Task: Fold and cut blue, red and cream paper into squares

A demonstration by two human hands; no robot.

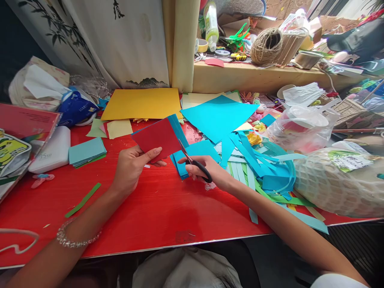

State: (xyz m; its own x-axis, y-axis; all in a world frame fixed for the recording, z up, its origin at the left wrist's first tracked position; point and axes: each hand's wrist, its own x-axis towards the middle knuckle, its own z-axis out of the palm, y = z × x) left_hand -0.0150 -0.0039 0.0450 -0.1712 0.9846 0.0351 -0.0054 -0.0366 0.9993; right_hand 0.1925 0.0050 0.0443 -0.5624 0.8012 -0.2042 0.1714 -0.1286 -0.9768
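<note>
My left hand pinches a red paper rectangle laid over blue paper, whose edge sticks out along the top and right. The thumb rests on top of the red sheet. In my right hand is a pair of scissors with black handles, its blades pointing up and left against the right side of the held paper. How far the blades are apart is hard to make out. Under and behind the scissors lies a stack of blue paper pieces, partly covered by the hands.
Blue, green and pale strips are heaped on the right of the red table. A large blue sheet and a yellow sheet lie at the back. Cut light-blue cards sit left, near a white device. A netted bundle stands right.
</note>
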